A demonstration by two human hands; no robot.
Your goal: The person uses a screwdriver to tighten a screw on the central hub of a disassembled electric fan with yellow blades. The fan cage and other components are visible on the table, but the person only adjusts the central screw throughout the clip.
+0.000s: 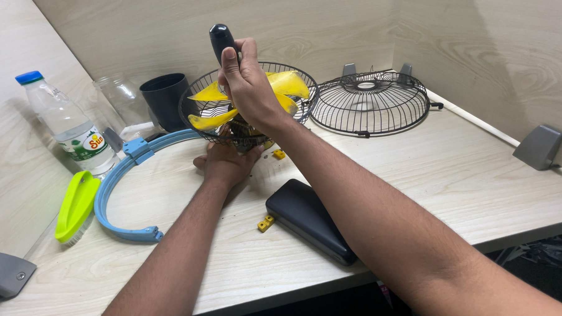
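My right hand (249, 88) grips a black-handled screwdriver (220, 40), held upright over the middle of a small fan. The fan's yellow blades (288, 83) sit inside a black wire rear grille (198, 111). Under the fan, my left hand (226, 163) rests on the table and holds the fan's base; its fingers are partly hidden by the grille. The screwdriver's tip is hidden behind my right hand.
A second black wire grille (370, 104) lies at the back right. A blue plastic ring (115, 183), a lime-green brush (75, 207), a water bottle (67, 125), a clear jar (120, 99), a black cup (165, 98), a black pouch (310, 220) and small yellow clips (265, 223) lie around.
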